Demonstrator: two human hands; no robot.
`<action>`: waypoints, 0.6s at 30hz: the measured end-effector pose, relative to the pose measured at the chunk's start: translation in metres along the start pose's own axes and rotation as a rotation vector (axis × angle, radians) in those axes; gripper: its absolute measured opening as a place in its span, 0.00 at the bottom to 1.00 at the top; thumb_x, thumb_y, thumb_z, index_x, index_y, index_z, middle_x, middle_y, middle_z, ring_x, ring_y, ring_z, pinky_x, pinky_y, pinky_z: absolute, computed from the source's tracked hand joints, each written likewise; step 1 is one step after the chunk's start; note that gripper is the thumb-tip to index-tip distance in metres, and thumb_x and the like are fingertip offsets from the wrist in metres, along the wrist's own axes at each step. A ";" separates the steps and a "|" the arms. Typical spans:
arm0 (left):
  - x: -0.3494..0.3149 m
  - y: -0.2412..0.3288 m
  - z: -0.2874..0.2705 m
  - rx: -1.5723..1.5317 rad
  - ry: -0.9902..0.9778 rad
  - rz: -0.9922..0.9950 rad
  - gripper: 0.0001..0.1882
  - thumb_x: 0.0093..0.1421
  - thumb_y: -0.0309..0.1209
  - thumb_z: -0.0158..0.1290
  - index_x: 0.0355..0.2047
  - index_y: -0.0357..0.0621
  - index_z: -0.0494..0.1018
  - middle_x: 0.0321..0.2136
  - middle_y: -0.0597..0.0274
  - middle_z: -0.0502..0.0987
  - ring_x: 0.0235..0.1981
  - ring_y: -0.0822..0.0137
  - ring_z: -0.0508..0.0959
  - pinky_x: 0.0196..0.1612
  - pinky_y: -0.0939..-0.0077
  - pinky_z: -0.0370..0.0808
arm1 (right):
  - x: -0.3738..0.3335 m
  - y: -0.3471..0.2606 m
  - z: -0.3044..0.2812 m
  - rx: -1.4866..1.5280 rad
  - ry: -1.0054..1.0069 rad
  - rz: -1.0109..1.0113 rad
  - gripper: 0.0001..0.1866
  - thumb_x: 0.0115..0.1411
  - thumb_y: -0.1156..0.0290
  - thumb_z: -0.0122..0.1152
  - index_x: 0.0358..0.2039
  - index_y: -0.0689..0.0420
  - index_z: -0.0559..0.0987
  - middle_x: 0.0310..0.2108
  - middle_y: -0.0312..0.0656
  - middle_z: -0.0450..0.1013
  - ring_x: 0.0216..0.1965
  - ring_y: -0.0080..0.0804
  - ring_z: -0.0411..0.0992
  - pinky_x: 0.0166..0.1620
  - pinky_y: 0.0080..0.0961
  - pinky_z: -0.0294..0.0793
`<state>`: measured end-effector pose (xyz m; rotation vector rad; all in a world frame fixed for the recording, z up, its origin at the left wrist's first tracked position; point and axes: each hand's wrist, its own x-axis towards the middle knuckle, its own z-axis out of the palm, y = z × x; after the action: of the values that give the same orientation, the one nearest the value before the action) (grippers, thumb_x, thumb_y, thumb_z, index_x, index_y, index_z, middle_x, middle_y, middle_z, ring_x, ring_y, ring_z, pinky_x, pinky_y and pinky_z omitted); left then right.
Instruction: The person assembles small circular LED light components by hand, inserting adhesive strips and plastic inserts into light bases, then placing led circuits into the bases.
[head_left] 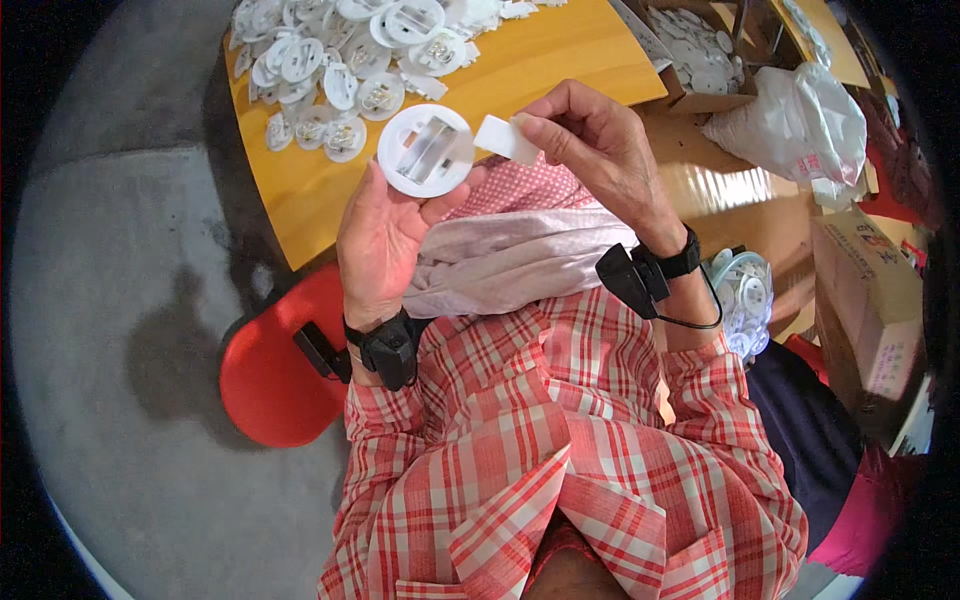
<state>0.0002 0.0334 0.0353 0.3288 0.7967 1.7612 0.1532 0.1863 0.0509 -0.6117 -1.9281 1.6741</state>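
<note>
My left hand (pixel 378 240) holds up a round white plastic disc (pixel 400 160) by its lower edge, between thumb and fingers. The disc's face shows a recessed battery compartment with metal contacts. Close beside it, my right hand (pixel 605 150) pinches a small white rectangular plastic cover (pixel 507 141) between thumb and forefinger. A narrow gap seems to part the cover from the disc's right edge. Both parts are above my lap, near the table's edge.
A heap of similar white discs (pixel 340 85) lies on the yellow wooden table (pixel 540 60). To the right are a box of white parts (pixel 690 60), a white plastic bag (pixel 790 120), a clear container of discs (pixel 745 300) and a carton (pixel 870 290). A red seat (pixel 280 370) stands left.
</note>
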 end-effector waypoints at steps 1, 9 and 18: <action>0.000 0.001 0.003 -0.008 -0.028 -0.003 0.29 0.66 0.44 0.32 0.55 0.28 0.54 0.51 0.41 0.65 0.49 0.44 0.70 0.51 0.62 0.71 | 0.002 -0.001 0.000 -0.018 -0.005 -0.001 0.11 0.58 0.67 0.58 0.32 0.64 0.75 0.23 0.34 0.71 0.25 0.16 0.68 0.29 0.14 0.69; 0.003 -0.002 0.003 0.092 -0.057 0.009 0.32 0.65 0.49 0.32 0.55 0.30 0.54 0.47 0.44 0.70 0.40 0.50 0.76 0.38 0.70 0.78 | 0.005 0.000 -0.005 0.063 -0.046 -0.002 0.12 0.59 0.66 0.57 0.33 0.64 0.74 0.25 0.34 0.70 0.27 0.16 0.68 0.31 0.14 0.70; 0.003 -0.002 0.002 0.223 0.252 0.002 0.36 0.60 0.60 0.31 0.49 0.38 0.63 0.36 0.57 0.75 0.25 0.67 0.77 0.20 0.83 0.69 | 0.004 -0.007 0.003 0.054 -0.097 -0.008 0.11 0.59 0.66 0.56 0.33 0.64 0.74 0.26 0.34 0.71 0.28 0.16 0.68 0.32 0.14 0.70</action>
<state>0.0018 0.0370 0.0345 0.2569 1.1785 1.7395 0.1480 0.1854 0.0575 -0.5110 -1.9421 1.7744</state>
